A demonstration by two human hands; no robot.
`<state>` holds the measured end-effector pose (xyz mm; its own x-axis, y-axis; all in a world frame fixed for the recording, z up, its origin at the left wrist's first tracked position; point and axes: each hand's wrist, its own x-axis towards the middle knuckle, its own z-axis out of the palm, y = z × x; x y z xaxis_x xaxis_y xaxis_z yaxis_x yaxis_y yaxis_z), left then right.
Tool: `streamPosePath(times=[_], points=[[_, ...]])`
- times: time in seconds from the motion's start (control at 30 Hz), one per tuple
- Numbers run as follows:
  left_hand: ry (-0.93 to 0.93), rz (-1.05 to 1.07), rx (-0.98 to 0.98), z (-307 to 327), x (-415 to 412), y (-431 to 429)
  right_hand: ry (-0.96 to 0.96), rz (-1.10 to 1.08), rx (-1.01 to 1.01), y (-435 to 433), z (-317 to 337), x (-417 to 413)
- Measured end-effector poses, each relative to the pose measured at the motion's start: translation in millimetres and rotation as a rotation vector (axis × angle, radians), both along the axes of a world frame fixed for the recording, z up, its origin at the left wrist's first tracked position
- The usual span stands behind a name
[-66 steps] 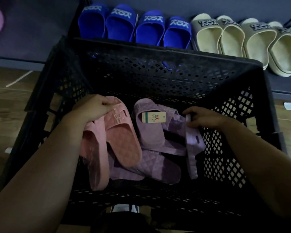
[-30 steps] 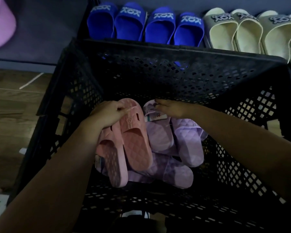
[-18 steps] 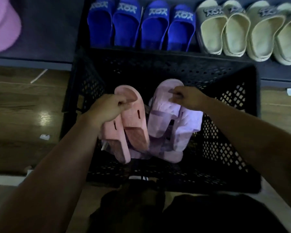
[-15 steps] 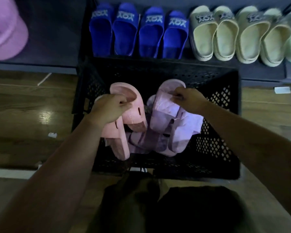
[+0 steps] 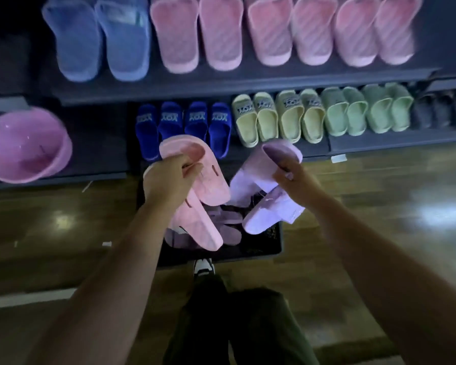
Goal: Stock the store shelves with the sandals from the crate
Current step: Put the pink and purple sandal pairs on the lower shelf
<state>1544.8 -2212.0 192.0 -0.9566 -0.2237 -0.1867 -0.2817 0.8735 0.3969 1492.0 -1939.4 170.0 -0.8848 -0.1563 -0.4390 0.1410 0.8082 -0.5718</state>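
Holding a pair of pink sandals point(image 5: 206, 191) just above the crate point(image 5: 248, 255), the left hand point(image 5: 169, 183) has its fingers curled round their upper ends, while the right hand point(image 5: 294, 181) grips a pair of lilac sandals point(image 5: 258, 177) beside them, also over the crate. Neither pair is shelved yet and some darker purple sandals point(image 5: 229, 233) lie inside the crate, so I judge the stocking unfinished. Behind the crate, the blue sandals point(image 5: 184, 127) and cream sandals point(image 5: 269, 119) carry strap lettering that looks like "XOY", upside down and blurred.
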Motion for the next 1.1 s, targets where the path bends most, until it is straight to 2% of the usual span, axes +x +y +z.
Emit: streamPosePath(times=[0.2, 0.4, 0.5, 0.67, 0.8, 1.1], points=[[0.018, -0.09, 0.052, 92, -47, 78, 0.083, -0.262, -0.018, 89, 106, -14], [0.123, -0.195, 0.054, 154, -106, 201, 0.2, -0.327, 0.105, 219, 177, -53], [0.158, -0.199, 0.067, 167, -131, 282, 0.221, -0.314, 0.1, 291, 199, -85], [0.173, -0.162, 0.028, 181, -161, 385, 0.25, -0.219, 0.104, 385, 213, -128], [0.161, -0.212, 0.018, 177, -188, 448, 0.258, -0.171, 0.092, 450, 215, -166], [0.165, -0.281, -0.097, 143, -280, 525, 0.201, -0.07, 0.138, 528, 183, -261]])
